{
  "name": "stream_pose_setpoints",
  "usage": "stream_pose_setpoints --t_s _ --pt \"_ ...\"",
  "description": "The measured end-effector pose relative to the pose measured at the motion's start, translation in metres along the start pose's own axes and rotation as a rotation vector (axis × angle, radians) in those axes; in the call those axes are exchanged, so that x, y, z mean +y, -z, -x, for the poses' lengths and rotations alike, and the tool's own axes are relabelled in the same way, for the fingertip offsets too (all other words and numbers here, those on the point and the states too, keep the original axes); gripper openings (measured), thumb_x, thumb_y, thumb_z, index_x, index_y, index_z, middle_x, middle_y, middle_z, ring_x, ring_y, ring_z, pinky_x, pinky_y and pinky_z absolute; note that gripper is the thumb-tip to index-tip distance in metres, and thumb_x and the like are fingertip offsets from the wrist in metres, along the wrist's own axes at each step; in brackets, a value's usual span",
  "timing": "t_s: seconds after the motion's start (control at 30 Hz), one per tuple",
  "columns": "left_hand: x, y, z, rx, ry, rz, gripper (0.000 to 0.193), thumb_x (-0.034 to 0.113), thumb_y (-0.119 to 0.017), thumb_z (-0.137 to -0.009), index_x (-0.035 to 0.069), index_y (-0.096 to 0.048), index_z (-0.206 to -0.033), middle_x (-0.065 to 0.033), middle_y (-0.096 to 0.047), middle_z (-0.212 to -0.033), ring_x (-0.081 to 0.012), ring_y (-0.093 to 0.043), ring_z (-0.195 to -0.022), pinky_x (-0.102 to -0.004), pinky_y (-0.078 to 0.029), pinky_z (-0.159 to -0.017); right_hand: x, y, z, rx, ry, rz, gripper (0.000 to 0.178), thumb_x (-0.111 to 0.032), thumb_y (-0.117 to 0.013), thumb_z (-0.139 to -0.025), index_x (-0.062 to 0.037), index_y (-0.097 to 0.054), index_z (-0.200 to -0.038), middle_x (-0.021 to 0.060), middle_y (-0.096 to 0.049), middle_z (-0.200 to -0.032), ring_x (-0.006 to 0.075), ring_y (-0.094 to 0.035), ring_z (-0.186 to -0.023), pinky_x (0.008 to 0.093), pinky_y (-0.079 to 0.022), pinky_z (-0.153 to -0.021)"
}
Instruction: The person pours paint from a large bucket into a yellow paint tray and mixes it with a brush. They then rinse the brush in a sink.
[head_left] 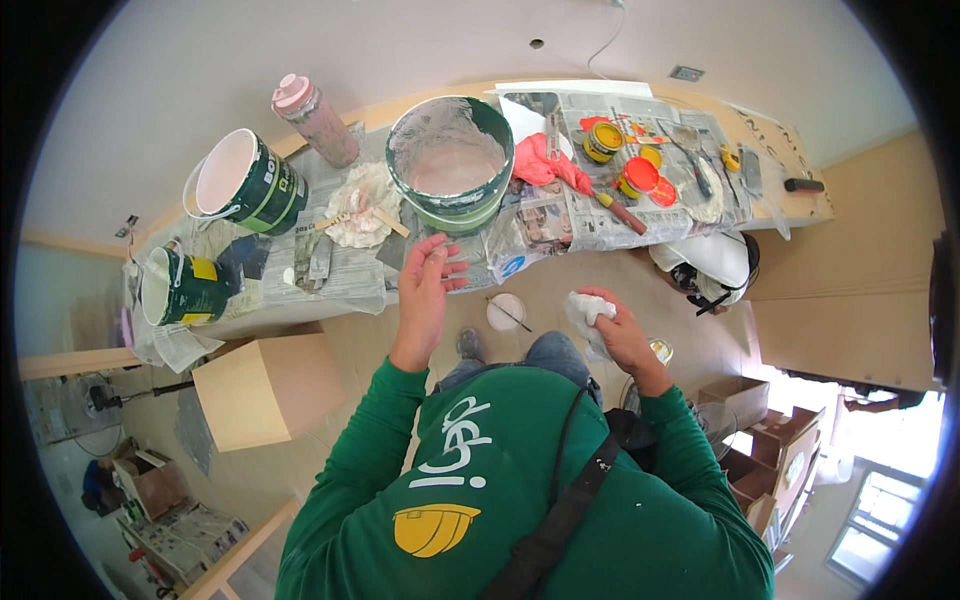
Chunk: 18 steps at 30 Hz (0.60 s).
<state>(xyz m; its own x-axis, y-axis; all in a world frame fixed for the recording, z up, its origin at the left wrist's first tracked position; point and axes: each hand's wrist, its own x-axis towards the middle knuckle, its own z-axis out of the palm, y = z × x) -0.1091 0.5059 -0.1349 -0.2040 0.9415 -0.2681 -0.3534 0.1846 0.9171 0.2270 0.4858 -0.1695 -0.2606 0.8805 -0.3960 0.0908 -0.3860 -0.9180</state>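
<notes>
Left of centre, on the newspaper-covered surface [355, 277], a glossy green plastic bucket [458, 207] is smeared with chalky residue. Near the front edge the left hand [428, 275] is held empty, fingers parted. Above the tan floor [548, 292], a soft, crumpled white rag [580, 312] is pinched in the right hand [622, 335], its long axis running roughly front to back, loose end pointed bodyward. Farther right, a red-smeared paint tin [632, 186] is seen.

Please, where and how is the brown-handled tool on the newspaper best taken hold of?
Probably by its brown handle, from the person's side: it points toward the near edge of the table, while red plastic meets the other end. The left hand looks free.
</notes>
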Motion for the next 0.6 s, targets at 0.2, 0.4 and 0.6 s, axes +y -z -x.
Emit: stream_pose_setpoints --t_s 0.2,0.4,0.6 --pt "-0.005 0.000 -0.005 0.208 -0.036 0.067 0.036 0.025 -0.052 -0.109 0.004 -0.055 -0.138 -0.0144 -0.066 -0.124 -0.0232 -0.069 -0.102 -0.0368 -0.058 -0.084 -0.017 0.051 -0.077 -0.122 -0.105 0.025 0.040 -0.008 -0.051 -0.093 -0.0045 -0.063 -0.131 0.0080 -0.068 -0.121 0.0181 -0.064 -0.109 0.0329 -0.053 -0.092" --pt "-0.004 -0.047 -0.001 0.480 -0.111 0.079 0.039 0.029 -0.052 -0.110 0.002 -0.054 -0.139 -0.0155 -0.066 -0.121 -0.0237 -0.069 -0.099 -0.0371 -0.058 -0.083 -0.043 0.093 -0.171 -0.177 -0.177 -0.070 0.033 -0.030 -0.060 -0.097 -0.0050 -0.071 -0.116 0.0085 -0.067 -0.117 0.0193 -0.065 -0.103 0.0322 -0.053 -0.087" --pt "-0.020 -0.096 0.005 0.639 -0.090 0.077 0.043 0.032 -0.050 -0.110 0.001 -0.052 -0.141 -0.0169 -0.065 -0.125 -0.0241 -0.068 -0.103 -0.0374 -0.058 -0.084 -0.108 0.102 -0.204 -0.482 -0.009 0.077 0.023 -0.019 -0.063 -0.096 -0.0068 -0.068 -0.114 0.0061 -0.070 -0.097 0.0154 -0.067 -0.082 0.0292 -0.056 -0.071"
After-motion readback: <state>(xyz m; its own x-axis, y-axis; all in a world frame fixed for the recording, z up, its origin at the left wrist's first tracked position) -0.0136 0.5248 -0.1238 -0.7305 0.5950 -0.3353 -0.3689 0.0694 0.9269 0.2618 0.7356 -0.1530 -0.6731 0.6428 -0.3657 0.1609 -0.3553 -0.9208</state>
